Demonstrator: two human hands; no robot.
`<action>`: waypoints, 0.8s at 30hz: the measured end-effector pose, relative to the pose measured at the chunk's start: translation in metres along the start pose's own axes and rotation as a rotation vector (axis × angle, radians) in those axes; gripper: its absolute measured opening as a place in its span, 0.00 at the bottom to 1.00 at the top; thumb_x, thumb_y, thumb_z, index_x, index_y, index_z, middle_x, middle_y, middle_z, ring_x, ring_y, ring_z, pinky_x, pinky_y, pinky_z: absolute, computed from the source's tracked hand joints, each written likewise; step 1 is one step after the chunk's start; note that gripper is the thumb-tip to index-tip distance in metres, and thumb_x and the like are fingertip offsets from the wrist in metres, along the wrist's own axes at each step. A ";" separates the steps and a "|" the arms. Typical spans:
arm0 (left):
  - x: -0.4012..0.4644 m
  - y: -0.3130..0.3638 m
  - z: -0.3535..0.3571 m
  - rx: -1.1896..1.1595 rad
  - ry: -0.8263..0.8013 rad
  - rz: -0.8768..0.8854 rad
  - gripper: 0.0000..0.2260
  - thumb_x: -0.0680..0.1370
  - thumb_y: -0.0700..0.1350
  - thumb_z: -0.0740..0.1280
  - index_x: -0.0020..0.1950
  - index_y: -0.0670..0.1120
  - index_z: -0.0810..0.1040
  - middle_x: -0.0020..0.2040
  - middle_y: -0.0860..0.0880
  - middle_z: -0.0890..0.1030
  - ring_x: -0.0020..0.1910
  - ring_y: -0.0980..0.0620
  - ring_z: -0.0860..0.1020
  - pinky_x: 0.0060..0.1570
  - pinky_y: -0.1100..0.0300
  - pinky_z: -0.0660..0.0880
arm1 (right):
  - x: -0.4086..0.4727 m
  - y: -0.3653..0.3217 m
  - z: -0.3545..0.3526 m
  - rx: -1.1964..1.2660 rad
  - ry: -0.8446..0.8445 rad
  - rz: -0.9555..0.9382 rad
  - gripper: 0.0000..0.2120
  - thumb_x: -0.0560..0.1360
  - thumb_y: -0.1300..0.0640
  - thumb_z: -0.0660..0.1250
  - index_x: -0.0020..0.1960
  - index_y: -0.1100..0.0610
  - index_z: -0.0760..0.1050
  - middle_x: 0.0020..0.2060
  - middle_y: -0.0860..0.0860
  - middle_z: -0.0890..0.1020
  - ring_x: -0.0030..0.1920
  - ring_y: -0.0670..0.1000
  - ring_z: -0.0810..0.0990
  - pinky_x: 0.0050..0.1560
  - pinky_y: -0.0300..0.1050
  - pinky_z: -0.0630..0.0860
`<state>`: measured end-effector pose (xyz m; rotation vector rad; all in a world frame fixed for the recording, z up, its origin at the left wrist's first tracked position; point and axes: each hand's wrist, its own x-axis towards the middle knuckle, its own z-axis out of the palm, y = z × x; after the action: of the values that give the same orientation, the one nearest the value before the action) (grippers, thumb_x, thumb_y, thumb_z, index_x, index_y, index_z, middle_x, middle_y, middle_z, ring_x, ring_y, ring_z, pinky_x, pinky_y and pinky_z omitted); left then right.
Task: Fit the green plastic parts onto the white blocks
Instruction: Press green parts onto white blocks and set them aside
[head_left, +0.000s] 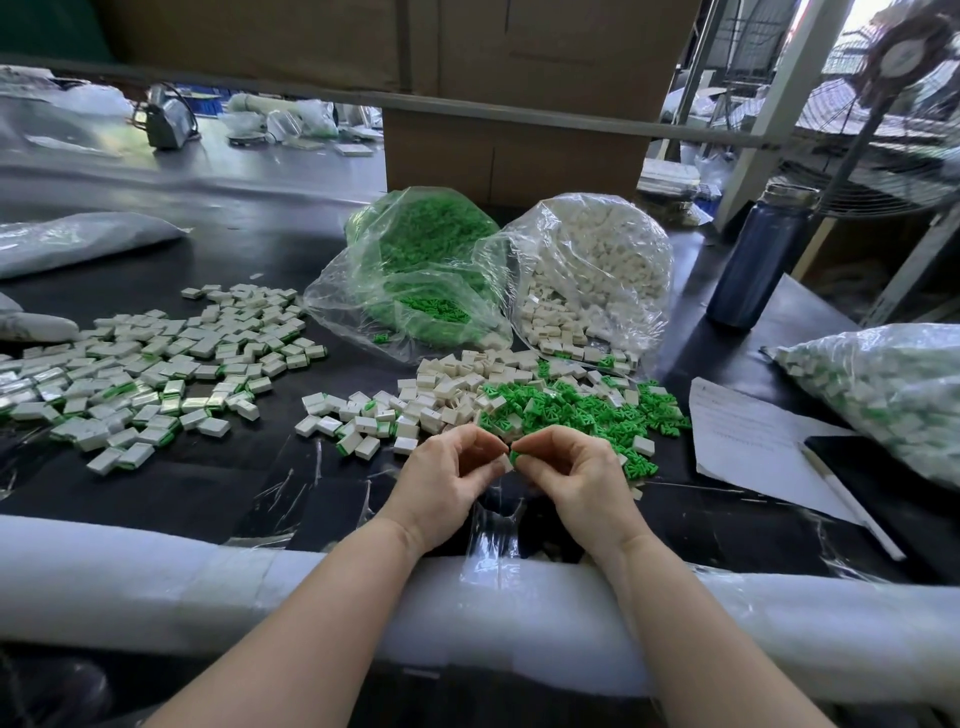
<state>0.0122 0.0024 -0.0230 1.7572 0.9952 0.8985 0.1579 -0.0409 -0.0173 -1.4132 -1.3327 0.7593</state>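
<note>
We've got left hand (451, 470) pinching a white block (506, 463), right hand (566, 467) pinching a green part (514, 457), at 6 o'clock of the bench (208, 483) piles; misaligned push could jam or drop it.

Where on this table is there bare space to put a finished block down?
Bare black table lies between the finished blocks pile and the padded front edge, left of the left hand. Crowded: the loose white blocks and green parts ahead of the hands.

Hands (511, 460) seemingly joining green part (514, 457).
</note>
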 end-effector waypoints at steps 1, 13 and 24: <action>0.000 0.000 0.000 0.001 -0.009 -0.001 0.06 0.73 0.39 0.70 0.44 0.50 0.78 0.40 0.52 0.81 0.42 0.54 0.79 0.49 0.65 0.76 | 0.000 0.000 0.000 0.012 -0.016 0.001 0.09 0.71 0.69 0.69 0.41 0.56 0.80 0.35 0.49 0.83 0.37 0.42 0.81 0.40 0.35 0.77; 0.000 0.003 -0.001 -0.102 0.001 -0.066 0.05 0.73 0.35 0.69 0.44 0.45 0.78 0.39 0.45 0.81 0.35 0.55 0.80 0.42 0.65 0.79 | -0.002 -0.003 0.000 0.034 -0.095 0.005 0.07 0.73 0.71 0.67 0.44 0.62 0.81 0.37 0.51 0.82 0.35 0.39 0.79 0.38 0.30 0.75; 0.000 0.003 -0.002 -0.118 -0.021 -0.062 0.08 0.73 0.34 0.69 0.41 0.46 0.81 0.36 0.48 0.81 0.33 0.60 0.78 0.40 0.69 0.76 | -0.001 -0.001 0.000 0.022 -0.110 0.060 0.07 0.72 0.69 0.68 0.42 0.58 0.76 0.36 0.57 0.80 0.35 0.49 0.77 0.38 0.39 0.75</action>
<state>0.0113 0.0020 -0.0196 1.6255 0.9584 0.8803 0.1575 -0.0415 -0.0166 -1.4160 -1.3668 0.9005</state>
